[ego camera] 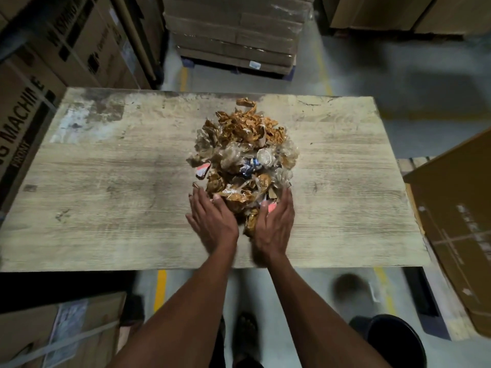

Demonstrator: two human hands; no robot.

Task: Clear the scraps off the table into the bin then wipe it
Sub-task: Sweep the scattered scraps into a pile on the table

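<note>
A heap of scraps [243, 150], crumpled brown tape and clear plastic with bits of blue and red, lies in the middle of the worn wooden table [106, 181]. My left hand [212, 221] rests flat at the heap's near left side, fingers apart and touching the scraps. My right hand [275, 224] stands on edge at the near right side, cupped against the heap. Neither hand has closed around anything. A black bin [396, 341] stands on the floor at the lower right, below the table's near edge.
Cardboard boxes [53, 62] are stacked along the left and a wrapped pallet [233, 35] stands beyond the table. A flat carton [457, 221] leans at the right end. Yellow lines mark the grey floor. My feet show under the near edge.
</note>
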